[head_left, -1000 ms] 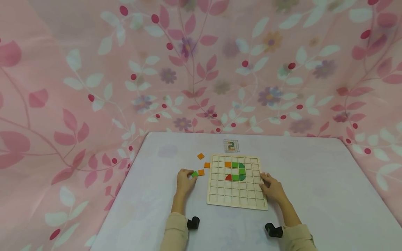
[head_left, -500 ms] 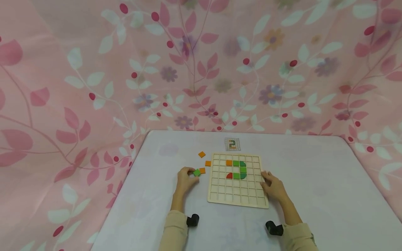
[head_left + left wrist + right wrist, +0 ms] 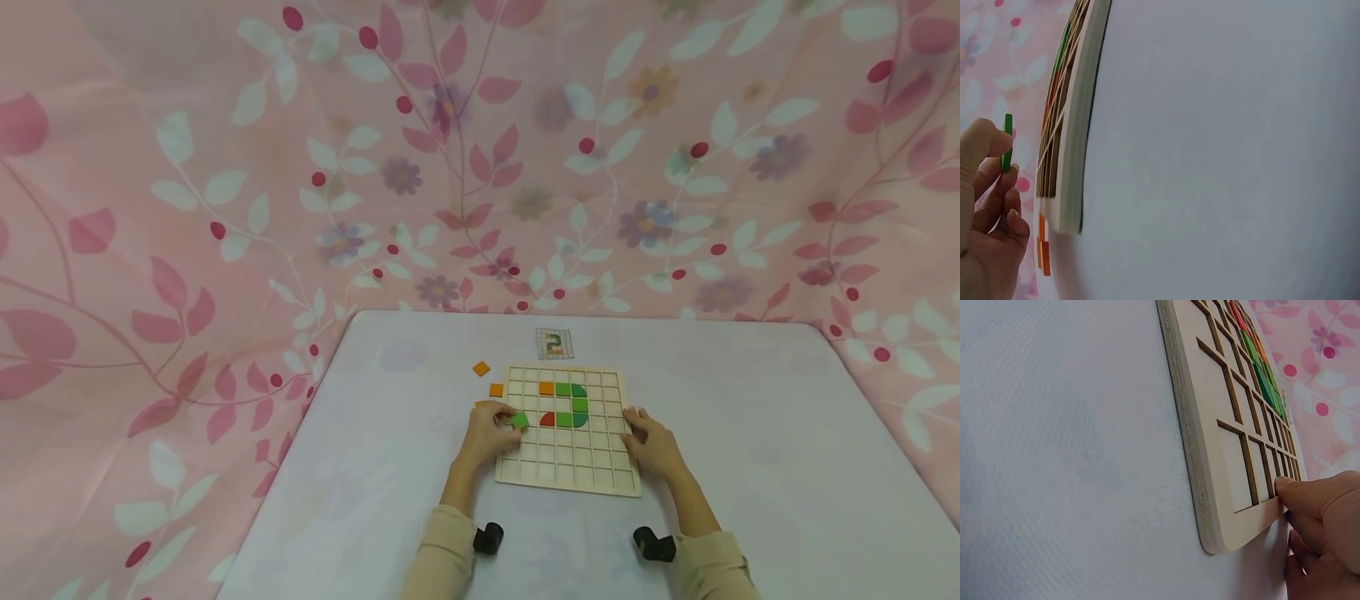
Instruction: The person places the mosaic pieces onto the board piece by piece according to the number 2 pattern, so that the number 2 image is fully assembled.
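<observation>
My left hand (image 3: 483, 435) pinches a green square tile (image 3: 519, 420) between thumb and fingers, over the left columns of the wooden grid board (image 3: 570, 480). In the left wrist view that tile (image 3: 1007, 142) stands edge-on, raised above the board's level. My right hand (image 3: 654, 448) grips the board's right edge; in the right wrist view its thumb (image 3: 1291, 490) lies on the rim and the other fingers curl beside it. Set in the board's cells are an orange square (image 3: 547, 388), several green squares, dark green rounded pieces (image 3: 580, 420) and a red rounded piece (image 3: 548, 419).
Left of the board lie loose orange tiles (image 3: 482, 368), one of them partly hidden by my left hand. A small card (image 3: 554, 342) with a gridded figure lies behind the board. The white-covered table (image 3: 750, 417) meets a pink floral curtain (image 3: 480, 167) at the back.
My left hand has carried the green tile rightward, from beside the loose orange tiles to over the board's left side. My right hand stays at the board's right edge.
</observation>
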`<act>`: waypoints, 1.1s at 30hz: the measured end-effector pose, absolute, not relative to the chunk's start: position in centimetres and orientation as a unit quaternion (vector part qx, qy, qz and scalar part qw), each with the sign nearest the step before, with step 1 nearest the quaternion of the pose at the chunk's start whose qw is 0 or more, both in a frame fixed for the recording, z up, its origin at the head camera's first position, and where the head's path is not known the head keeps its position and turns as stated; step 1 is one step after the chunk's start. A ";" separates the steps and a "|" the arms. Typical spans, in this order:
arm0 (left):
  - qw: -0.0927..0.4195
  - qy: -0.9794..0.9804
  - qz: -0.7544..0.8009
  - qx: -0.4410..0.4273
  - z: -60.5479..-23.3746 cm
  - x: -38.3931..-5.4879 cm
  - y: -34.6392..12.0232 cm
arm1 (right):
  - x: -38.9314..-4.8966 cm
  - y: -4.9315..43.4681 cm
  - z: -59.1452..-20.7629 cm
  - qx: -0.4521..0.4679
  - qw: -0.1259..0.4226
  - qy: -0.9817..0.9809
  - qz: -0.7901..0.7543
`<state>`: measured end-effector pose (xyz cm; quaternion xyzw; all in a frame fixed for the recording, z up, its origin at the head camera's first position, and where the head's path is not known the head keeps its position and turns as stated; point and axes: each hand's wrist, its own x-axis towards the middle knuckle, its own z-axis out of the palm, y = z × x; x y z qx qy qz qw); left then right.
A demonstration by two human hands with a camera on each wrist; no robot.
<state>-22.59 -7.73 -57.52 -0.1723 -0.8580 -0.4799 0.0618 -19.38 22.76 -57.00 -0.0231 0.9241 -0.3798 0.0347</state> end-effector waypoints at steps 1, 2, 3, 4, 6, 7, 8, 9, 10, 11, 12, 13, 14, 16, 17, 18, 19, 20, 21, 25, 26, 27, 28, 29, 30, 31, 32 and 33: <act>0.054 -0.857 -0.480 -0.179 -57.6 -22.5 -7.3 | -19.3 22.7 -56.9 -0.022 0.036 0.923 -0.382; 0.050 -0.858 -0.476 -0.186 -57.7 -22.4 -6.8 | -19.3 22.7 -56.9 -0.023 0.036 0.923 -0.382; 0.044 -0.858 -0.474 -0.193 -57.8 -22.3 -6.4 | -19.2 22.7 -56.9 -0.024 0.034 0.923 -0.383; 0.040 -0.859 -0.469 -0.201 -57.9 -22.3 -6.0 | -19.2 22.6 -56.8 -0.026 0.032 0.923 -0.383; 0.042 -0.862 -0.453 -0.222 -58.1 -22.3 -5.4 | -19.2 22.6 -56.8 -0.028 0.030 0.923 -0.383; 0.043 -0.865 -0.442 -0.231 -58.3 -22.3 -5.1 | -19.1 22.6 -56.8 -0.028 0.029 0.923 -0.382; 0.044 -0.869 -0.432 -0.237 -58.4 -22.3 -4.9 | -19.2 22.6 -56.9 -0.028 0.029 0.924 -0.381; 0.042 -0.873 -0.422 -0.241 -58.5 -22.4 -4.7 | -19.2 22.6 -56.9 -0.028 0.029 0.924 -0.381; 0.044 -0.876 -0.411 -0.247 -58.5 -22.4 -4.5 | -19.2 22.6 -57.0 -0.027 0.031 0.924 -0.380; 0.044 -0.880 -0.400 -0.250 -58.6 -22.5 -4.4 | -19.2 22.6 -57.0 -0.027 0.032 0.924 -0.379; 0.044 -0.884 -0.392 -0.252 -58.7 -22.5 -4.3 | -19.2 22.6 -57.1 -0.026 0.032 0.924 -0.380; 0.043 -0.889 -0.380 -0.253 -58.7 -22.5 -4.2 | -19.2 22.6 -57.1 -0.026 0.032 0.924 -0.380; 0.043 -0.893 -0.371 -0.253 -58.8 -22.5 -4.1 | -19.2 22.6 -57.2 -0.026 0.033 0.924 -0.381; 0.041 -0.898 -0.359 -0.253 -58.8 -22.5 -4.0 | -19.2 22.7 -57.2 -0.025 0.032 0.923 -0.384; 0.036 -0.900 -0.356 -0.250 -58.8 -22.5 -4.0 | -19.2 22.7 -57.2 -0.026 0.032 0.922 -0.384; 0.032 -0.901 -0.356 -0.247 -58.7 -22.5 -4.0 | -19.2 22.7 -57.2 -0.026 0.031 0.922 -0.386; 0.027 -0.901 -0.357 -0.244 -58.7 -22.5 -3.9 | -19.2 22.7 -57.3 -0.026 0.029 0.922 -0.386; 0.020 -0.902 -0.359 -0.240 -58.6 -22.6 -3.9 | -19.2 22.7 -57.3 -0.027 0.028 0.922 -0.385; 0.013 -0.901 -0.363 -0.236 -58.6 -22.6 -4.0 | -19.2 22.7 -57.3 -0.028 0.028 0.923 -0.383; -0.003 -0.899 -0.371 -0.231 -58.3 -22.8 -4.0 | -19.2 22.7 -57.3 -0.030 0.024 0.923 -0.382; -0.005 -0.899 -0.373 -0.232 -58.3 -22.9 -4.0 | -19.2 22.6 -57.2 -0.029 0.024 0.923 -0.383; -0.004 -0.898 -0.374 -0.233 -58.3 -22.9 -4.1 | -19.2 22.6 -57.2 -0.028 0.025 0.922 -0.384; -0.001 -0.896 -0.377 -0.237 -58.2 -22.9 -4.1 | -19.2 22.6 -57.2 -0.027 0.026 0.922 -0.386; 0.000 -0.894 -0.380 -0.237 -58.2 -22.9 -4.1 | -19.2 22.6 -57.2 -0.025 0.026 0.921 -0.387; 0.003 -0.892 -0.386 -0.236 -58.3 -22.9 -4.1 | -19.2 22.6 -57.2 -0.025 0.027 0.921 -0.387; 0.007 -0.890 -0.391 -0.234 -58.4 -22.8 -4.0 | -19.2 22.6 -57.1 -0.024 0.028 0.921 -0.387; 0.011 -0.890 -0.394 -0.230 -58.5 -22.8 -4.0 | -19.2 22.6 -57.1 -0.024 0.028 0.921 -0.388; 0.015 -0.888 -0.400 -0.224 -58.6 -22.8 -4.0 | -19.2 22.6 -57.1 -0.025 0.028 0.921 -0.388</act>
